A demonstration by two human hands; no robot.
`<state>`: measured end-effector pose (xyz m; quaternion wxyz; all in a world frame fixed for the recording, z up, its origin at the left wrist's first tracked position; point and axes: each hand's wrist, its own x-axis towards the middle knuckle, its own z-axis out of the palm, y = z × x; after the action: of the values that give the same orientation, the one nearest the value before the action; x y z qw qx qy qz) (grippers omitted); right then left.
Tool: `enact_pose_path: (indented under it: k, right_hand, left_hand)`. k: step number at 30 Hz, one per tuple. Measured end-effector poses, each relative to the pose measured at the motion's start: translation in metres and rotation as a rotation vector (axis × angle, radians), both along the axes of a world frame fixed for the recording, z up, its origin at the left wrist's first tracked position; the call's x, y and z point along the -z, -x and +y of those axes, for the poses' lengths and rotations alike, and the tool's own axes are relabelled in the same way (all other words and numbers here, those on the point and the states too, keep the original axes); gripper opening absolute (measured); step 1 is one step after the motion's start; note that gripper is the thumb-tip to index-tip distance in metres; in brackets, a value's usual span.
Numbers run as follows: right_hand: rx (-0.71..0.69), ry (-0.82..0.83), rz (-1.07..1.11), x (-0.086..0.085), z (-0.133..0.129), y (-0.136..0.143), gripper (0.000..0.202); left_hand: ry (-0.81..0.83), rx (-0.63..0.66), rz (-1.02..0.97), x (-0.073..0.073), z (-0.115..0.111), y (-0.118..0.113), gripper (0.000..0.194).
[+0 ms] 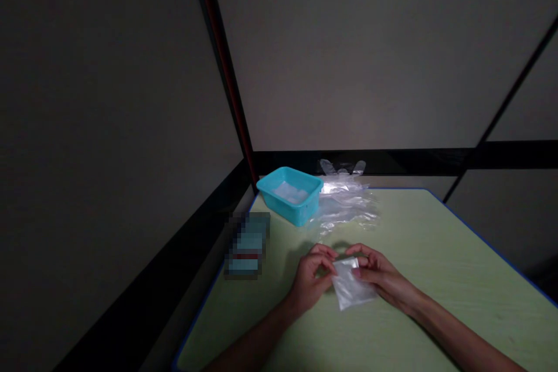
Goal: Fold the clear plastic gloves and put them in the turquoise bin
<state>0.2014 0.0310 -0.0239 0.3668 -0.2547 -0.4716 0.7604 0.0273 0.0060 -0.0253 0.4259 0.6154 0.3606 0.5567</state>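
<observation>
I can read no lettering, number, brand or sign: none on the plastic packet [350, 290] I hold, none on the blue tub [281, 207], and the item [250, 242] at my left is pixelated past reading.

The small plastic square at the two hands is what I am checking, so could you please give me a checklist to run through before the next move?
1. Right hand grips the plastic square: ok, thumb on its near face.
2. Left hand pinches it: cannot tell; fingers are at its left edge.
3. Square folded or sealed: cannot tell.
4. Blue basin upright on the table: ok.
5. Clear plastic gloves apart from the hands: ok, beyond them, beside the basin.
</observation>
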Motion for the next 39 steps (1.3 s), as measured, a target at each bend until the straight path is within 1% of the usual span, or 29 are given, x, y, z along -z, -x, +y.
enact_pose_path:
  k: [2, 3, 5, 8, 9, 11, 14, 16, 18, 21, 24, 26, 27, 28, 29, 31, 34, 37, 39]
  right_hand:
    - [0.006, -0.014, -0.012, -0.001, 0.001, 0.000, 0.033]
    - [0.014, -0.016, -0.021, -0.001, 0.001, 0.000, 0.031]
    - [0.036, -0.012, -0.033, -0.002, 0.002, -0.001, 0.030]
    - [0.079, 0.002, -0.034, -0.004, 0.004, -0.002, 0.027]
    - [0.086, 0.008, -0.038, -0.005, 0.006, -0.002, 0.027]
    - [0.084, 0.011, -0.050, -0.010, 0.010, -0.003, 0.026]
    - [0.063, -0.017, -0.080, -0.023, 0.023, -0.003, 0.026]
    - [0.048, -0.056, -0.103, -0.037, 0.036, -0.001, 0.025]
    - [0.048, -0.111, -0.122, -0.051, 0.051, 0.002, 0.025]
    - [0.104, -0.222, -0.151, -0.074, 0.079, 0.010, 0.027]
    - [0.124, -0.355, -0.177, -0.097, 0.110, 0.028, 0.027]
    - [0.125, -0.466, -0.225, -0.109, 0.132, 0.047, 0.028]
    - [0.114, -0.550, -0.296, -0.113, 0.143, 0.058, 0.027]
    - [0.100, -0.656, -0.411, -0.116, 0.153, 0.070, 0.024]
    - [0.068, -0.767, -0.571, -0.116, 0.163, 0.082, 0.021]
    - [0.017, -0.814, -0.673, -0.111, 0.178, 0.107, 0.021]
    - [-0.051, -0.873, -0.798, -0.093, 0.189, 0.135, 0.025]
    - [-0.118, -0.934, -0.894, -0.075, 0.189, 0.148, 0.027]
    - [-0.151, -0.976, -0.936, -0.068, 0.186, 0.149, 0.029]
  left_hand:
    - [0.065, -0.060, -0.026, 0.001, 0.001, 0.000, 0.008]
    - [0.113, -0.110, -0.062, 0.001, 0.003, 0.001, 0.008]
    - [0.214, -0.254, -0.170, -0.002, 0.011, 0.007, 0.014]
    - [0.304, -0.475, -0.313, -0.011, 0.033, 0.024, 0.021]
    - [0.313, -0.521, -0.336, -0.015, 0.042, 0.031, 0.022]
    - [0.338, -0.575, -0.370, -0.021, 0.059, 0.043, 0.025]
    - [0.378, -0.603, -0.416, -0.025, 0.080, 0.056, 0.031]
    - [0.382, -0.598, -0.435, -0.024, 0.087, 0.060, 0.031]
    - [0.369, -0.581, -0.446, -0.023, 0.089, 0.063, 0.029]
    - [0.340, -0.549, -0.454, -0.022, 0.088, 0.064, 0.025]
    - [0.320, -0.531, -0.462, -0.018, 0.083, 0.065, 0.022]
    - [0.296, -0.519, -0.459, -0.014, 0.081, 0.065, 0.020]
    - [0.281, -0.508, -0.453, -0.012, 0.080, 0.065, 0.019]
    - [0.264, -0.495, -0.448, -0.010, 0.079, 0.065, 0.018]
    - [0.248, -0.481, -0.444, -0.008, 0.078, 0.065, 0.018]
    - [0.230, -0.463, -0.434, -0.005, 0.078, 0.065, 0.017]
    - [0.206, -0.456, -0.404, -0.004, 0.077, 0.066, 0.017]
    - [0.182, -0.447, -0.378, -0.005, 0.077, 0.065, 0.017]
    - [0.180, -0.448, -0.365, -0.006, 0.076, 0.065, 0.019]
